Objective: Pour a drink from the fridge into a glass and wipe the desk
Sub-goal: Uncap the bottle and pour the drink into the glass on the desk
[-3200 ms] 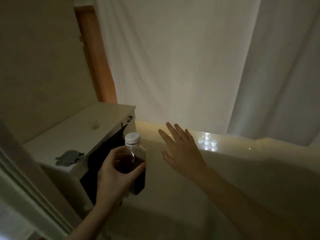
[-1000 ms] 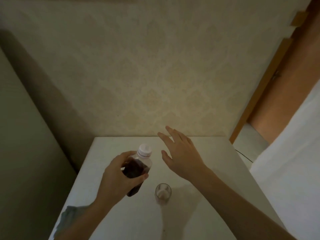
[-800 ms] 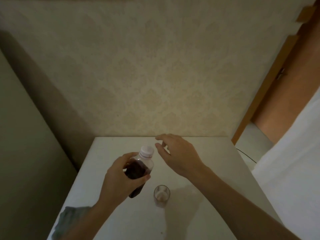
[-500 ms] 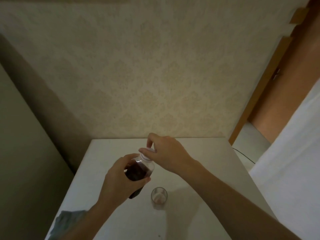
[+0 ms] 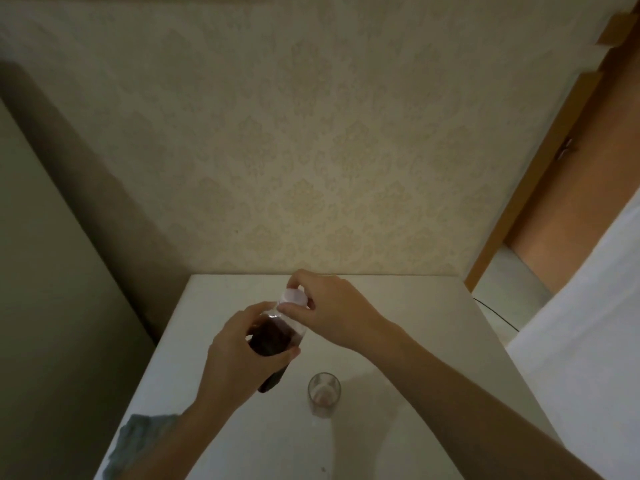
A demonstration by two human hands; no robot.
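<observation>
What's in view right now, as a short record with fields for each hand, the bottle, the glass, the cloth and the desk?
left hand: wrapped around the bottle, holding it tilted above the desk
right hand: fingers pinching the cap
bottle: clear, dark drink inside
cap: white, on the bottle
glass: upright on the desk, right of the bottle, no drink visible in it
cloth: grey, lying at the desk's near left edge, partly behind the left forearm
desk: white, against a patterned wall

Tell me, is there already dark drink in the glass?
No, the glass on the desk looks empty, and the dark drink is in the bottle, cap on.
</observation>
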